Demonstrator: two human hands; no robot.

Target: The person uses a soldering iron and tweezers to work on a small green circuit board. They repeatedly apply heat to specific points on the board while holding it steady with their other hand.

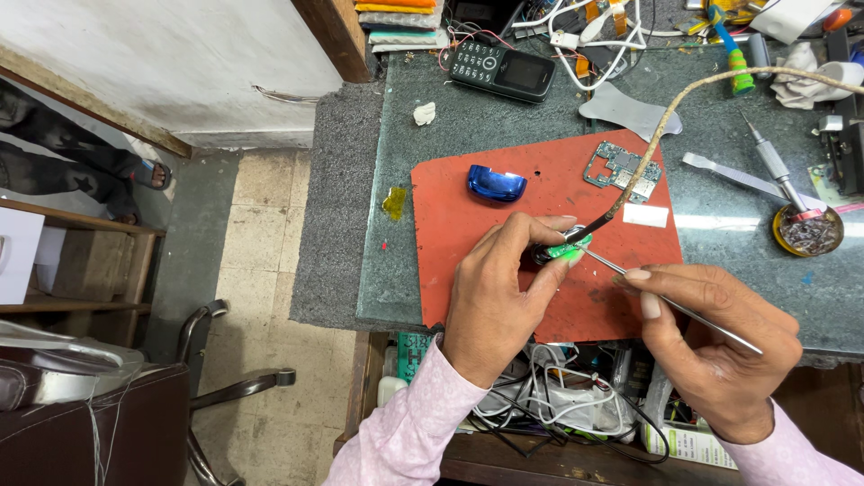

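1. Head view: the left hand (499,292) pinches a small green circuit board (569,247) between thumb and fingertips, holding it just above a red mat (468,225) that lies on the glass-topped counter (432,153).
2. The right hand (711,337) is closed around metal tweezers (666,301), gripped like a pen; their tip touches the green board's right edge.
3. A braided cord (666,117) arcs down from the upper right and ends at a dark piece right by the board; I cannot tell what that piece is.
4. On the mat, a shiny blue curved shell (496,183) lies to the upper left, and a second bare circuit board (622,169) with a white strip (645,215) beside it lies to the upper right.
5. Farther back on the counter lies a black keypad phone (501,68); to the right are a screwdriver (774,162) and a round tin (808,230).
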